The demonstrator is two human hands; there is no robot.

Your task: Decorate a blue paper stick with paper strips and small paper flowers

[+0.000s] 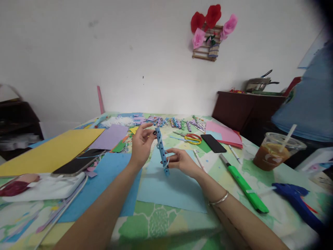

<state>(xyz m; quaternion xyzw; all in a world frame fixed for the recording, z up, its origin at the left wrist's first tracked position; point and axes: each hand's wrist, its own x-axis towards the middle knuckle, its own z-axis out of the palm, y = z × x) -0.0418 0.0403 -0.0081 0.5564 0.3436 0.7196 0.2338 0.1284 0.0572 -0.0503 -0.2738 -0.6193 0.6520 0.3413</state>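
Observation:
A thin rolled blue paper tube [161, 150] with dark dots stands slightly tilted between my hands, above a light blue paper sheet [177, 194]. A narrow pale blue paper strip [167, 160] winds loosely around it. My left hand [142, 144] pinches the tube near its upper end, thumb at its side. Lower down, my right hand [182, 161] grips the tube and strip between thumb and fingers; some of its fingertips are hidden behind the tube.
A green utility knife [244, 187], blue glue gun [293, 198] and iced drink cup [273, 151] are on the right. Scissors [192, 138] and a black phone [213, 143] lie beyond my right hand. Yellow paper [52, 147] and another phone [79, 162] are left; decorated paper rolls [177, 123] lie behind.

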